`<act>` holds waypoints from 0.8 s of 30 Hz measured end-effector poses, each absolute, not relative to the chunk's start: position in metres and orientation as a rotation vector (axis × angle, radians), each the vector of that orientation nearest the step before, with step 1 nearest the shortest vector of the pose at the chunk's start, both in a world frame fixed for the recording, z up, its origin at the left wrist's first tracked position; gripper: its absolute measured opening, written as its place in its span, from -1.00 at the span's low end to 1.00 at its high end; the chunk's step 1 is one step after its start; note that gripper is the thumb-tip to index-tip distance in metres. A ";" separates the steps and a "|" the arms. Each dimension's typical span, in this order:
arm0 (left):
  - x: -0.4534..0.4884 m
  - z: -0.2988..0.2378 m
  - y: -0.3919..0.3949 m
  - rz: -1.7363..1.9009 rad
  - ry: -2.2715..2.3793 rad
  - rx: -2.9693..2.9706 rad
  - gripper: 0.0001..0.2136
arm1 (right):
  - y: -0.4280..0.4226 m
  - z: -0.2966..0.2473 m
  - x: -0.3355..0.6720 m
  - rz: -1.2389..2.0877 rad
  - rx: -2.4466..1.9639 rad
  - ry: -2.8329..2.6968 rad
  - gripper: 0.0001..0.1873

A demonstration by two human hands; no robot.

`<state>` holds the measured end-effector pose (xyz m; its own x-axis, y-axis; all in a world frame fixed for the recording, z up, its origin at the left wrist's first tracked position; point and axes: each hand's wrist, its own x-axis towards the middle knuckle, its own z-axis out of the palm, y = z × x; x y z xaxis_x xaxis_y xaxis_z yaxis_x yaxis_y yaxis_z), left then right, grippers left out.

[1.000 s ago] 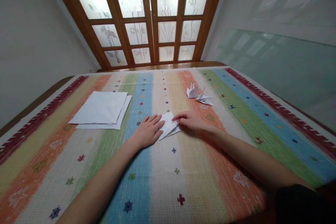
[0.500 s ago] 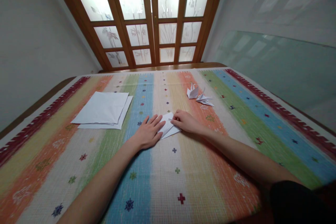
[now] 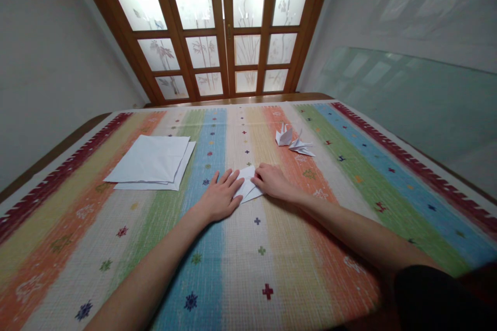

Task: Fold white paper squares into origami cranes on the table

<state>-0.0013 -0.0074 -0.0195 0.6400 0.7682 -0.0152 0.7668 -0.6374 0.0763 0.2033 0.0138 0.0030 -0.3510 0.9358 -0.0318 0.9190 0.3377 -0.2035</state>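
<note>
A small folded sheet of white paper (image 3: 247, 189) lies on the striped tablecloth between my hands. My left hand (image 3: 220, 197) rests on its left part with the fingers spread and flat. At the paper's right side my right hand (image 3: 272, 181) is closed, thumb and bent fingers pinching its edge. Part of the paper is hidden under both hands. Farther off to the right stand two folded paper cranes, one upright crane (image 3: 284, 136) and beside it a second crane (image 3: 301, 148) lying lower.
A stack of square white paper sheets (image 3: 149, 159) lies to the left on the tablecloth (image 3: 244, 269). Behind the table's far edge is a wooden door with frosted panes (image 3: 202, 51). A glass panel (image 3: 411, 98) leans at the right wall.
My right hand has shifted slightly left along with the paper's right edge, and the visible paper has narrowed. My left hand stays nearly in place.
</note>
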 end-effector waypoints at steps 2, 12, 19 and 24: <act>-0.001 -0.020 -0.008 0.015 1.291 2.804 -0.49 | 0.015 0.002 0.203 0.279 -1.734 -2.495 -0.69; 0.000 -0.017 -0.008 -0.078 1.091 2.885 -0.50 | 0.013 -0.007 0.208 0.164 -1.736 -2.468 -0.68; 0.000 -0.017 -0.010 -0.072 1.042 2.895 -0.54 | 0.019 -0.015 0.213 0.084 -1.761 -2.413 -0.70; -0.002 -0.017 -0.011 -0.096 1.004 2.865 -0.53 | 0.022 -0.016 0.215 0.176 -1.729 -2.362 -0.72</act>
